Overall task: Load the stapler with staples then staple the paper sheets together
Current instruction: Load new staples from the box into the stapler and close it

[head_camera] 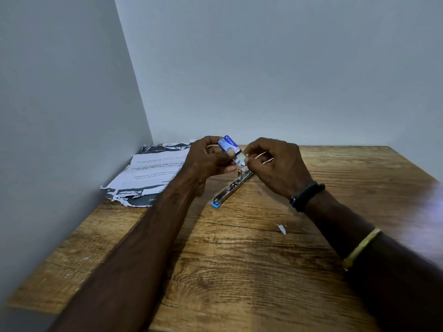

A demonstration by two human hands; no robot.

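Mid-frame, above wooden worktop [239,259]: left hand [208,159] grasps small blue cardboard staple box [229,143], fingers [226,168] curled round it. Right hand [278,166] pinches at box's open end; whether staple strip is between its fingertips, cannot tell.

Long silver metal stapler with blue tip [230,188] lies on worktop just below hands, seemingly opened, channel exposed. Torn printed paper sheets [153,168] lie left of centre, by wall.

Judged progress: early. Staples being taken out; loading, closing and stapling the sheets all remain.
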